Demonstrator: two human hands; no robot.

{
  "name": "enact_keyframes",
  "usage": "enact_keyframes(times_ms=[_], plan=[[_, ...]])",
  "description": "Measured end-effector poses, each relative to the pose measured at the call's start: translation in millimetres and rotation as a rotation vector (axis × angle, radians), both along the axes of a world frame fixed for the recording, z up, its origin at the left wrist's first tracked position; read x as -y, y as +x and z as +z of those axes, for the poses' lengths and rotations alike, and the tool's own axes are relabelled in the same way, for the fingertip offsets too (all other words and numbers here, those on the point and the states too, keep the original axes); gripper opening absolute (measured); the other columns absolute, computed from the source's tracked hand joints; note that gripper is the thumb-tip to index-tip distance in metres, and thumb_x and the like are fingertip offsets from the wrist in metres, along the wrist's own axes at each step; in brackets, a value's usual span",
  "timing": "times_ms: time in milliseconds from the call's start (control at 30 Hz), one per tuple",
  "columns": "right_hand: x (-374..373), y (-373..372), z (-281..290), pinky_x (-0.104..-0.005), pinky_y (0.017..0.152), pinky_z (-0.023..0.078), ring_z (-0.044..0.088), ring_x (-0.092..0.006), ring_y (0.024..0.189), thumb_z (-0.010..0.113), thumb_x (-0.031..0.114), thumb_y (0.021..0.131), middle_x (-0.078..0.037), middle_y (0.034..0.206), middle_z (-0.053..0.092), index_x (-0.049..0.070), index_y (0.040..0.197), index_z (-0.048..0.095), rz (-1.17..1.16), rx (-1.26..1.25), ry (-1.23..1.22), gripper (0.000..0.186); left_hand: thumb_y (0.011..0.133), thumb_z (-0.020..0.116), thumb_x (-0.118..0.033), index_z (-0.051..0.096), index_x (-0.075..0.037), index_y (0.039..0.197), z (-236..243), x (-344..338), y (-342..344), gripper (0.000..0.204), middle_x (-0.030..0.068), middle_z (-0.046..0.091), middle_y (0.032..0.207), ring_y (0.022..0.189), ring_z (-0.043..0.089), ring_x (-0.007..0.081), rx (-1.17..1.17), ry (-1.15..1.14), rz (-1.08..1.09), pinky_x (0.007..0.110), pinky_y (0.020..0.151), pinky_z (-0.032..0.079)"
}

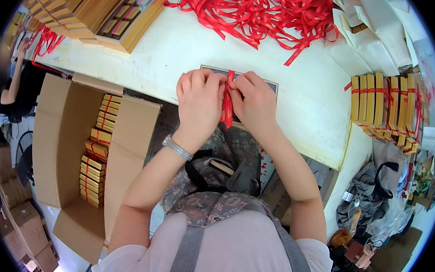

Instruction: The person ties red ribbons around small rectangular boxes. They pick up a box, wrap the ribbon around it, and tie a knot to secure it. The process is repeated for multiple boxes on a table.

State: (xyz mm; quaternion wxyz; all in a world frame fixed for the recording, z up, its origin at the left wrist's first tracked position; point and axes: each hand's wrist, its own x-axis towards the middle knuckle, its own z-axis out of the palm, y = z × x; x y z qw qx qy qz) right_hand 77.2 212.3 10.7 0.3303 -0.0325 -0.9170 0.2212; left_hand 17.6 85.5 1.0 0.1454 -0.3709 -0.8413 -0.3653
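A flat box [272, 84] with a gold rim lies at the near edge of the white table, mostly covered by my hands. Down its middle runs a red ribbon [227, 111], its loose end hanging over the front edge. My left hand [198, 102] rests on the box's left part, fingers curled and pressed to the ribbon. From the other side, my right hand [254, 104] pinches the ribbon near its crossing, thumb and forefinger together. The two sets of fingertips almost meet there. Whether a knot lies between them is hidden.
Loose red ribbons [255, 13] heap at the table's far side. Gold-edged boxes [81, 8] are stacked far left. An open carton [48, 140] at my left holds ribboned boxes. At right are white paper bags [370, 43] and ribboned boxes [384, 99]. Another person's arm [14, 81] shows far left.
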Motion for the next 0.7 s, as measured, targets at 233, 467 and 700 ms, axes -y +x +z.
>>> enact_keyframes(times_ms=[233,467,700], plan=[[-6,6,5,-0.0396,0.068,0.048,0.059,-0.0286,0.079,0.073,0.012,0.076,-0.008,0.080,0.059,0.007,0.080,0.065,-0.015,0.093,-0.260,0.010,0.080,0.068,-0.008,0.063,-0.006,0.091,-2,1,-8,0.012,0.0076,0.059,0.097,0.105,0.052,0.0309,0.012,0.009,-0.026,0.044,0.095,0.040],[6,4,12,-0.0453,0.084,0.037,0.054,-0.0263,0.092,0.072,0.031,0.079,-0.005,0.088,0.061,0.009,0.070,0.068,-0.353,0.252,-0.176,0.024,0.080,0.067,-0.003,0.060,-0.003,0.088,-3,0,-8,0.011,0.0119,0.059,0.096,0.097,0.053,0.0337,-0.177,0.022,-0.023,0.042,0.087,0.044],[7,1,1,-0.0444,0.085,0.036,0.055,-0.0253,0.092,0.073,0.031,0.080,-0.005,0.090,0.063,0.008,0.072,0.068,-0.404,0.197,-0.119,0.024,0.076,0.068,-0.003,0.058,-0.002,0.085,-1,1,-8,0.013,0.0129,0.056,0.093,0.091,0.053,0.0329,-0.168,0.058,-0.048,0.041,0.083,0.046]])
